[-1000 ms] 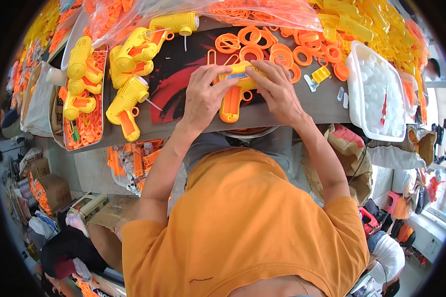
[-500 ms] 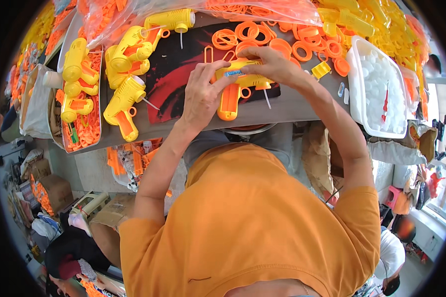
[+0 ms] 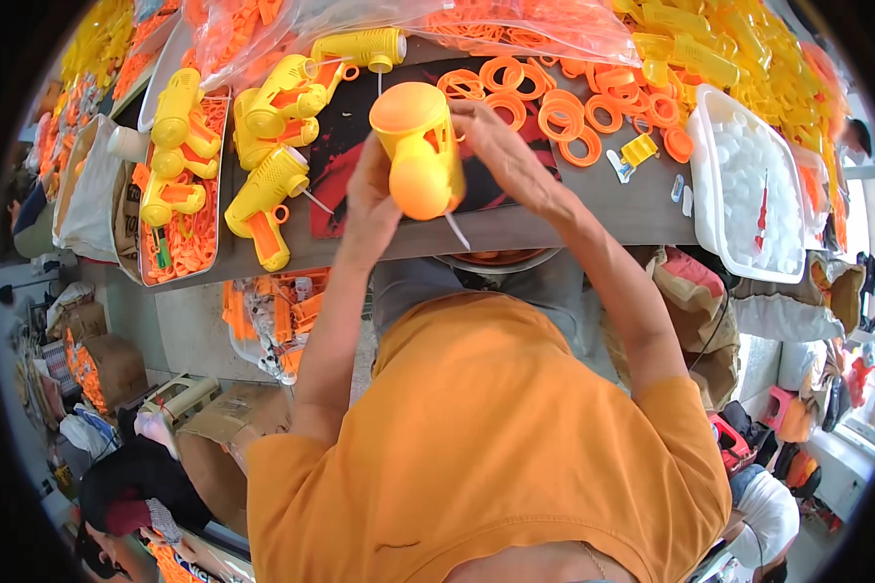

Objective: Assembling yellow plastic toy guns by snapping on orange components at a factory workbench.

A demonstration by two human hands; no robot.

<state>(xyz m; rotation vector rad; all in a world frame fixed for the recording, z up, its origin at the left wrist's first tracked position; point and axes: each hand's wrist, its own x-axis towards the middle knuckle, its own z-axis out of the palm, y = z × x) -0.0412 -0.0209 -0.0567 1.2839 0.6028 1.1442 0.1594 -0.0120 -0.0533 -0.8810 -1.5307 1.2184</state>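
A yellow and orange toy gun (image 3: pixel 420 160) is held up above the table, its rounded end and orange end turned upward. My left hand (image 3: pixel 367 199) is closed around its left side, the fingers partly hidden behind it. At its other side my right hand (image 3: pixel 501 151) has its fingers stretched out, the tips at the toy's edge; whether they press on it I cannot tell. A thin pale wire (image 3: pixel 457 231) hangs below the toy. Beneath lies a black and red mat (image 3: pixel 331 185). Several similar toy guns (image 3: pixel 267 199) lie to the left.
Orange rings (image 3: pixel 580 146) lie at the back right, near a yellow square part (image 3: pixel 639 149). A white tub (image 3: pixel 702 194) of translucent pieces stands at the right. Orange parts fill a tray (image 3: pixel 226 165) on the left. Yellow parts (image 3: pixel 739 39) are heaped behind. People work nearby.
The toy gun has been lifted off the mat and tipped so that its end faces up. My right hand has moved from its top to its right side, its fingers straightening.
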